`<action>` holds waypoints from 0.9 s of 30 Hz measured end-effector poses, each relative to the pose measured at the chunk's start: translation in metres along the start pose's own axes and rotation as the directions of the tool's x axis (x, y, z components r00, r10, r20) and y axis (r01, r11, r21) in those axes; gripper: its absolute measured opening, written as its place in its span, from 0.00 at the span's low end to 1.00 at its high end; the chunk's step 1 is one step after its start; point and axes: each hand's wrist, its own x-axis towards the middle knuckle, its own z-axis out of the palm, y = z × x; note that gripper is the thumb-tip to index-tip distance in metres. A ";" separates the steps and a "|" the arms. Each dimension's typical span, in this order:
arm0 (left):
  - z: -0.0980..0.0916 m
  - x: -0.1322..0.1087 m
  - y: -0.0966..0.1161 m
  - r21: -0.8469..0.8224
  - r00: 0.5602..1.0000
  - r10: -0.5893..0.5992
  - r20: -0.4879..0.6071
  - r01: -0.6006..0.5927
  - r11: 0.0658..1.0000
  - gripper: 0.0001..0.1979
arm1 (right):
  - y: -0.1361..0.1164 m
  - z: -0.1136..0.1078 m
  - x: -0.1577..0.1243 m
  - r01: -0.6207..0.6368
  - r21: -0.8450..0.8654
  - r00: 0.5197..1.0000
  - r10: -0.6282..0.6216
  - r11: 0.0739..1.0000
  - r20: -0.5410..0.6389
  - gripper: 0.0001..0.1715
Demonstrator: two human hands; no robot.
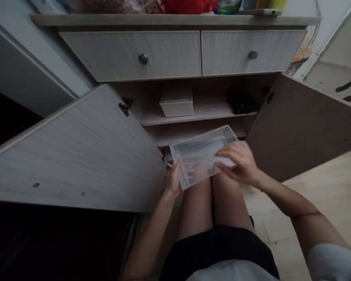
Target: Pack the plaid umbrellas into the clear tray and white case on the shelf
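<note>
- Plastic translucent bin (199,146) over thighs (195,203), before open cabinet (114,50).
- Left hand (174,177) grips its left end.
- Right hand (236,160) curled at right side; can't tell on what.
- White box (178,107) on shelf (212,107).

1. From my end of the feed I take this for a home; which room, I can't tell.
2. I look onto a wood-grain cabinet (175,21) with round knobs (143,59) on its two drawers (169,52), which reads as house furniture.
3. Between its open doors (76,152) I see a shelf (209,107) bearing a pale lidded box (178,105) and a dark bundle (242,103), like household storage.
4. Along the top I make out something red (190,6) and a greenish glass (228,6) among mixed odds and ends.
5. I see pale boards on the floor (316,183), and the wearer's shorts (219,249) look casual.
</note>
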 end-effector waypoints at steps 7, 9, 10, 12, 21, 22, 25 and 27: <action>-0.031 0.013 0.012 0.086 0.997 -0.076 0.000 0.076 0.993 0.16 | 0.203 0.008 0.071 -0.601 -0.174 0.799 0.582 0.780 -0.151 0.26; -0.033 0.014 0.009 0.085 0.994 -0.112 0.000 0.111 0.990 0.16 | 0.248 0.024 0.089 -0.729 -0.245 0.678 0.724 0.639 -0.129 0.29; -0.034 0.015 0.007 0.081 0.992 -0.128 -0.003 0.127 0.989 0.16 | 0.264 0.032 0.096 -0.768 -0.274 0.625 0.771 0.579 -0.123 0.30; -0.037 0.018 0.002 0.061 0.989 -0.147 0.000 0.147 0.987 0.16 | 0.285 0.044 0.109 -0.812 -0.312 0.545 0.832 0.494 -0.103 0.32; -0.055 0.032 -0.008 0.097 0.969 -0.242 0.053 0.236 0.967 0.27 | 0.295 0.078 0.125 -0.835 -0.364 0.453 0.891 0.412 -0.031 0.36; -0.055 0.033 -0.007 0.103 0.966 -0.252 0.053 0.246 0.964 0.28 | 0.293 0.079 0.125 -0.844 -0.341 0.454 0.890 0.414 -0.043 0.34; -0.050 0.035 -0.005 0.085 0.968 -0.247 0.032 0.244 0.966 0.27 | 0.288 0.077 0.123 -0.868 -0.215 0.475 0.875 0.448 -0.090 0.29; -0.047 0.036 -0.004 0.052 0.973 -0.230 0.021 0.229 0.972 0.25 | 0.284 0.072 0.118 -0.868 -0.070 0.496 0.860 0.491 -0.121 0.28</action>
